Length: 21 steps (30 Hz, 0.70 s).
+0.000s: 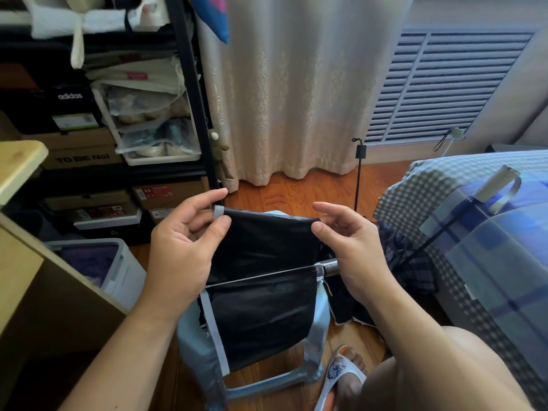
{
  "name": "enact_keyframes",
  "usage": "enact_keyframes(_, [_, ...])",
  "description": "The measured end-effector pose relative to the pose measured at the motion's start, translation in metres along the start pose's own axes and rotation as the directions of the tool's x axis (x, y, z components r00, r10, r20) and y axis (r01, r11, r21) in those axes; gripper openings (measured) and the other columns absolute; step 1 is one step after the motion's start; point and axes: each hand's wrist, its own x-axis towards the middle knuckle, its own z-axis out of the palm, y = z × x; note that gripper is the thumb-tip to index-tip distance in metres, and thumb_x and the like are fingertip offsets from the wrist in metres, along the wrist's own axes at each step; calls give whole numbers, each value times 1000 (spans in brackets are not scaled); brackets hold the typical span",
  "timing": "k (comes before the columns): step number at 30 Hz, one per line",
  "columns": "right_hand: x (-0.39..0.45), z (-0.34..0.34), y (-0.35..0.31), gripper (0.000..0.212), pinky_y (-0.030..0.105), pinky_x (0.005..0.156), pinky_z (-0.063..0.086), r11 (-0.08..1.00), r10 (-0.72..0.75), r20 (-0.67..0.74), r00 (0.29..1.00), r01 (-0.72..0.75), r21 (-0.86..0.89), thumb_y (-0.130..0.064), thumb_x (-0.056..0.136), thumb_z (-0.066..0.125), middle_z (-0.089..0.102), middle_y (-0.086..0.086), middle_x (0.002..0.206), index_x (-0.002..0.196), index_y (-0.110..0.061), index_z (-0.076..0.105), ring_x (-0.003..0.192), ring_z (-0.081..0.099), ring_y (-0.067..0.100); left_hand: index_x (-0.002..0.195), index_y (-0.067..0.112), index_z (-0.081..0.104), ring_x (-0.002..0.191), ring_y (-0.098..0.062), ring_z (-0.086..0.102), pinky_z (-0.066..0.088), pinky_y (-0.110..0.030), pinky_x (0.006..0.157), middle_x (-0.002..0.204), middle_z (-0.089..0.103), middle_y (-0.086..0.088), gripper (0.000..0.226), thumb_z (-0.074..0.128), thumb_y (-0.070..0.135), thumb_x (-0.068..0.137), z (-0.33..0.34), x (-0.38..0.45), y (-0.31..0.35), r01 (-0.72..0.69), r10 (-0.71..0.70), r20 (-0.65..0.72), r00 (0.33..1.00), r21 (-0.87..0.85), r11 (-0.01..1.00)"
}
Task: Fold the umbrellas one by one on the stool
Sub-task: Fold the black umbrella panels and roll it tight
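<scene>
**Panel pinched at both corners — slip risk**

While the black umbrella canopy (264, 262) hangs over the pale blue stool (314, 336), the left hand (181, 247) pinches its grey-trimmed top corner between thumb and forefinger, and the right hand (347, 247) pinches the opposite top corner. A thin rib and the metal shaft (330, 266) cross the panel midway. Judgement: the grips are light, so slick fabric may slip from either pinch and spoil the pleat. Uneven pull could skew the fold against the rib. A second, plaid umbrella (406, 256) lies just beside the stool; loose cloth could snag it.
</scene>
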Motion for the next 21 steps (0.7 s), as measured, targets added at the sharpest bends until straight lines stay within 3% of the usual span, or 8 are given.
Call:
enact_keyframes(4, [3, -5, 0, 25, 35, 88, 57, 999, 37, 9, 999, -37, 35, -3, 91, 72, 67, 5, 89, 111, -18, 77, 90, 67, 21, 122, 29, 67, 103, -14, 73, 59, -23, 86, 103, 78, 5, 38, 63, 3, 94, 0, 0, 1, -5, 5, 11, 1000, 7, 1000])
enact_keyframes(7, [5, -7, 2, 32, 38, 96, 56, 993, 31, 112, 993, -18, -116, -9, 89, 77, 65, 8, 109, 115, -28, 76, 106, 67, 24, 122, 30, 67, 103, -16, 73, 59, -26, 87, 103, 78, 4, 39, 63, 2, 94, -1, 0, 1, 4, -4, 12, 1000, 5, 1000])
enact_keyframes(9, [6, -6, 2, 24, 34, 93, 56, 989, 1, 132, 991, 18, -144, -6, 89, 77, 65, 4, 114, 106, -22, 79, 110, 67, 20, 123, 30, 67, 104, -16, 73, 60, -28, 88, 103, 78, 3, 39, 64, 4, 94, -1, -1, 2, 4, -4, 12, 1000, 8, 1000])
enact_keyframes(12, [9, -6, 0, 18, 30, 84, 56, 997, -17, 90, 996, 24, -78, 0, 90, 73, 73, 6, 101, 88, -17, 79, 96, 70, 20, 123, 30, 67, 103, -16, 73, 61, -32, 88, 103, 78, 2, 38, 64, 5, 94, 0, 0, 2, 3, -3, 8, 1000, 0, 1000])
enact_keyframes(16, [12, -4, 2, 12, 32, 79, 58, 999, 34, 54, 998, -34, -14, -4, 92, 71, 77, 12, 93, 89, -14, 78, 88, 73, 24, 124, 29, 67, 104, -17, 73, 60, -39, 94, 104, 77, 0, 37, 67, 8, 93, -1, 4, -3, -28, 30, -40, 999, 59, 998])
enact_keyframes(20, [25, 2, 2, 14, 31, 76, 57, 999, 49, 42, 998, -49, -18, -6, 93, 71, 76, 10, 89, 86, -16, 78, 84, 72, 21, 130, 33, 62, 112, -13, 62, 51, -35, 103, 116, 63, 4, 40, 74, 21, 93, -3, 21, -13, -132, 177, -114, 978, 324, 937])
enact_keyframes(21, [32, 3, 2, 19, 32, 77, 56, 998, 57, 57, 997, -56, -18, -6, 93, 71, 75, 7, 87, 83, -19, 78, 83, 70, 20, 136, 35, 57, 116, -11, 59, 48, -32, 106, 122, 59, 4, 50, 76, 28, 91, -5, 31, -16, -91, 129, -90, 988, 340, 936])
